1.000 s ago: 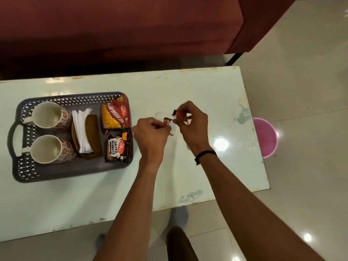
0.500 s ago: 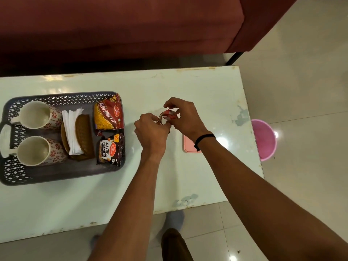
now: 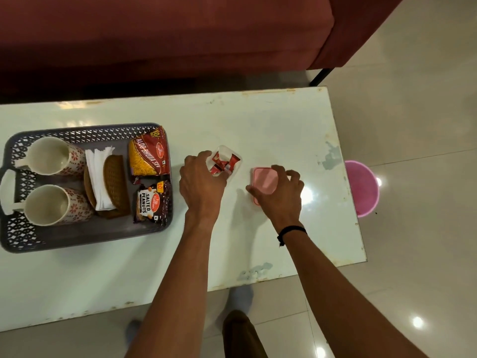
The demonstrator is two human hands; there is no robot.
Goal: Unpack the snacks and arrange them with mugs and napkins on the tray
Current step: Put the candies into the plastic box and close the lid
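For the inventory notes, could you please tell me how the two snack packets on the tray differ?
The Aloo Bhujia Sev packet is larger, red and yellow, and lies at the tray's far right corner. The Salted Peanuts packet is smaller, dark with a white label, and lies nearer the person. Both are sealed and lie flat along the right wall.

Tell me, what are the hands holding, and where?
Left hand grips the small clear container of red packets at its near edge; right hand grasps the pink lid at its near side.
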